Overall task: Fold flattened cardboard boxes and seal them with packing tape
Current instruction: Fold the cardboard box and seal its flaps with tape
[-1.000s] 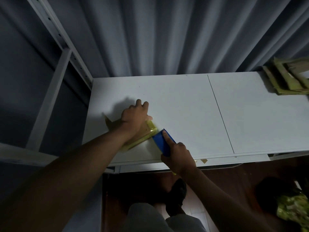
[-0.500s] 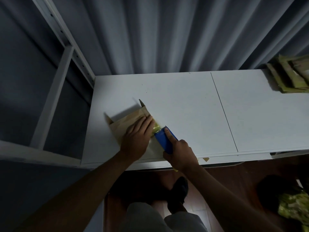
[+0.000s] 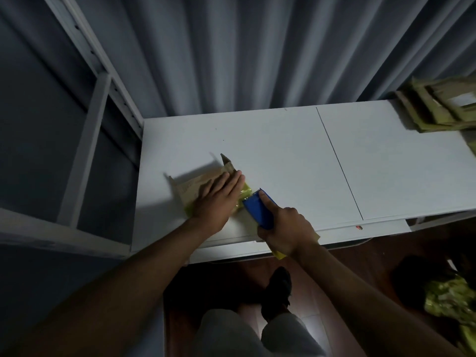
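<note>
While my left hand (image 3: 219, 199) lies flat, fingers straight, pressing the cardboard box (image 3: 198, 186) near the counter's (image 3: 283, 150) front left corner, my right hand (image 3: 286, 225) grips the blue tape dispenser (image 3: 257, 210), forefinger along its top, touching the box's yellowish tape (image 3: 243, 193). Flattened boxes (image 3: 438, 109): far right corner.

Left hand (image 3: 217, 199) flat on cardboard box (image 3: 195, 186) (fingers straight); right hand (image 3: 286, 228) grips blue tape dispenser (image 3: 257, 211).
</note>
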